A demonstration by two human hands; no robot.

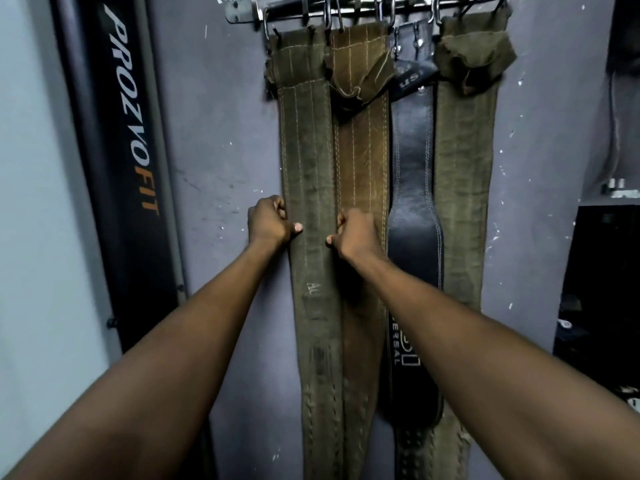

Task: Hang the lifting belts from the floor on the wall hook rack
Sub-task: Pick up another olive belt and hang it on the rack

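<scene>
Several lifting belts hang side by side from the metal wall hook rack [242, 10] at the top. From the left they are an olive suede belt [308, 150], a brown suede belt [360, 161], a black leather belt [414, 174] and another olive belt [464, 168]. My left hand [270, 221] grips the left edge of the leftmost olive belt at mid height, thumb on its front. My right hand [356, 233] grips the same belt's right edge, over the brown belt. The floor is out of view.
A dark upright panel [128, 133] lettered PROZVOFIT leans on the wall at the left. The grey wall [221, 150] is scuffed. Dark shelving or equipment [602, 289] stands at the right edge.
</scene>
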